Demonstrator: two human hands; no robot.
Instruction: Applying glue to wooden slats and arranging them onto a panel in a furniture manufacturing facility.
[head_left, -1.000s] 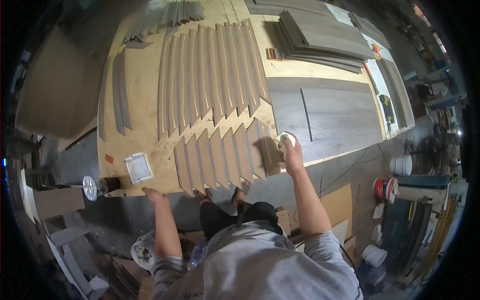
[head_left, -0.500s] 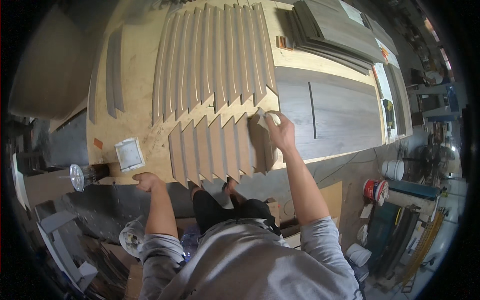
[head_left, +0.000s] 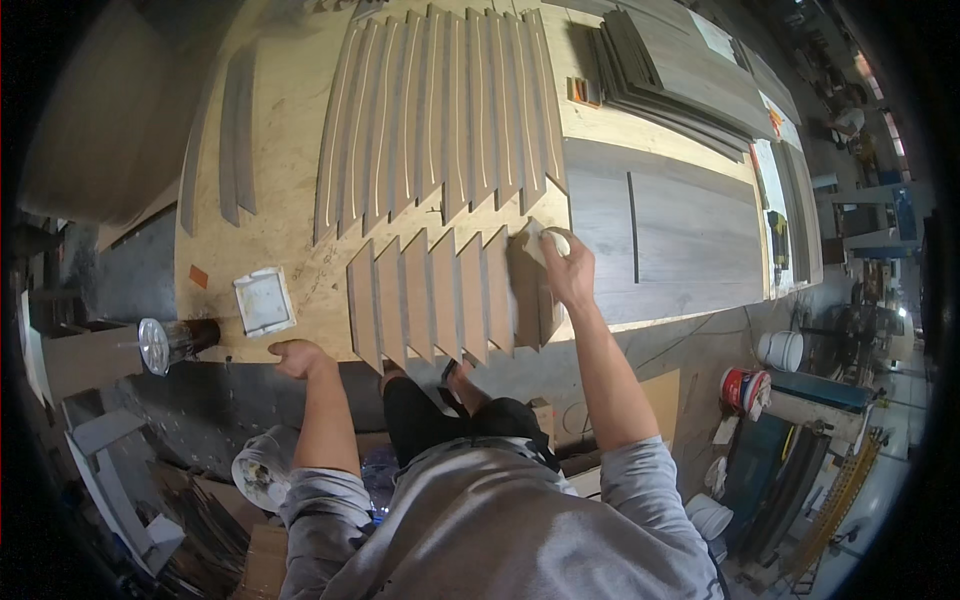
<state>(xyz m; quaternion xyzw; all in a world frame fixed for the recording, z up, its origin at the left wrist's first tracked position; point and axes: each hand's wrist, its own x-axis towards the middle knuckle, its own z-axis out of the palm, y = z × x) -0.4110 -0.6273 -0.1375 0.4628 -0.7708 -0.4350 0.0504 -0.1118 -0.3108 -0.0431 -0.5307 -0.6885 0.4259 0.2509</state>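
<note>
My right hand (head_left: pixel 572 275) is closed round a small pale cream piece (head_left: pixel 559 241), perhaps a wad or pad; its kind is unclear. It is over the top end of a taller brown block-like piece (head_left: pixel 530 290) at the right end of a short row of angled brown strips (head_left: pixel 414 290). Beyond that row lie longer strips (head_left: pixel 430 110), each with a pale wavy line along its face. My left hand (head_left: pixel 298 358) rests at the near table edge, thumb on top and fingers partly hidden, close to a white square tray (head_left: pixel 265 302).
Grey wood-grain panels (head_left: pixel 690 230) cover the table's right side, with stacked dark boards (head_left: pixel 650 85) behind. Loose grey strips (head_left: pixel 237 140) lie at the left. A clear-ended cylinder (head_left: pixel 165 345) stands by the left corner. Buckets (head_left: pixel 745 390) are on the floor.
My right hand has shifted slightly right and turned, so more of the pale piece shows. My left hand stays at the table edge. The view has shifted a little.
</note>
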